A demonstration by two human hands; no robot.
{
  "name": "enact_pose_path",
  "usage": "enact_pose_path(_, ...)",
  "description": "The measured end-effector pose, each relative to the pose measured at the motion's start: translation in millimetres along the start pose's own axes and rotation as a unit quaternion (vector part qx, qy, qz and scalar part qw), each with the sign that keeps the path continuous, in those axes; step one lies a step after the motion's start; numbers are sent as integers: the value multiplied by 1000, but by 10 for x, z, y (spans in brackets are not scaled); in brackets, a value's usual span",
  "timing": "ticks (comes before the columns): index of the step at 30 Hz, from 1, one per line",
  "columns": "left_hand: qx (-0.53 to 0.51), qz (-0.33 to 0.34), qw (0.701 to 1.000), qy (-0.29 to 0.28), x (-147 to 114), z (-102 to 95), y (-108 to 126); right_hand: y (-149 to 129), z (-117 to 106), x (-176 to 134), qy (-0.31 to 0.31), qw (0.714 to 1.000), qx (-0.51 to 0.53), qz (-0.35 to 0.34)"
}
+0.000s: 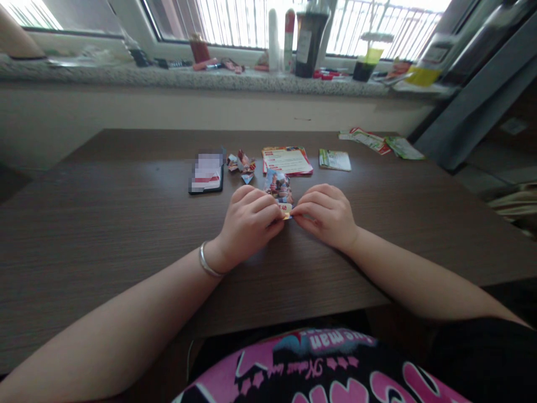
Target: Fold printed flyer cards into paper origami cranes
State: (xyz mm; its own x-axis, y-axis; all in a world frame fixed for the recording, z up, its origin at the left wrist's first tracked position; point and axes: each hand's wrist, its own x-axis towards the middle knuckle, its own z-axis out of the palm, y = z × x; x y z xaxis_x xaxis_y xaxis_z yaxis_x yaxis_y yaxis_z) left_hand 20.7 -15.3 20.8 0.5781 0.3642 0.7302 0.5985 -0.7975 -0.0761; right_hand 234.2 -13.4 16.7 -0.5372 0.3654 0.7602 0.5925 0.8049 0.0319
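Between my two hands is a small printed paper card (278,187) with a colourful picture and a yellow strip at its near end. My left hand (255,215) pinches the card's near left corner with thumb and forefinger; a silver bangle is on that wrist. At the near right corner, the fingertips of my right hand (325,217) are pressed together on the card. Just beyond the left hand sits a folded paper piece (242,164) with pointed corners. Behind the card lies a stack of red-edged printed cards (287,160).
A dark-framed phone-like item (207,173) with a blurred face lies left on the brown table (104,224). A small green-and-white card stack (334,160) is to the right. Loose printed strips (369,140) lie at the far right. Bottles (309,42) stand on the stone windowsill (168,78).
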Motion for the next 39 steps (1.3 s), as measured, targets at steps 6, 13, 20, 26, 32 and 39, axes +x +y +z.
enact_pose_path(6,10,11,1000,-2,-4,17,-21,28,33,-17,-14,1000,-22,-6)
enact_pose_path(13,2,16,1000,-6,-9,45,-25,35,49,-25,-28,999,-24,-14)
enact_pose_path(20,-15,7,999,-34,-38,81,-47,40,73,-24,-59,998,-15,13)
enact_pose_path(26,-2,7,999,-33,-41,72,-41,40,73,-13,-70,997,-8,33)
enact_pose_path(32,2,10,1000,-29,-53,85,-47,73,124,-27,-66,997,-11,26)
enact_pose_path(39,-2,3,999,-35,-68,103,-52,112,188,-40,-76,996,-16,34)
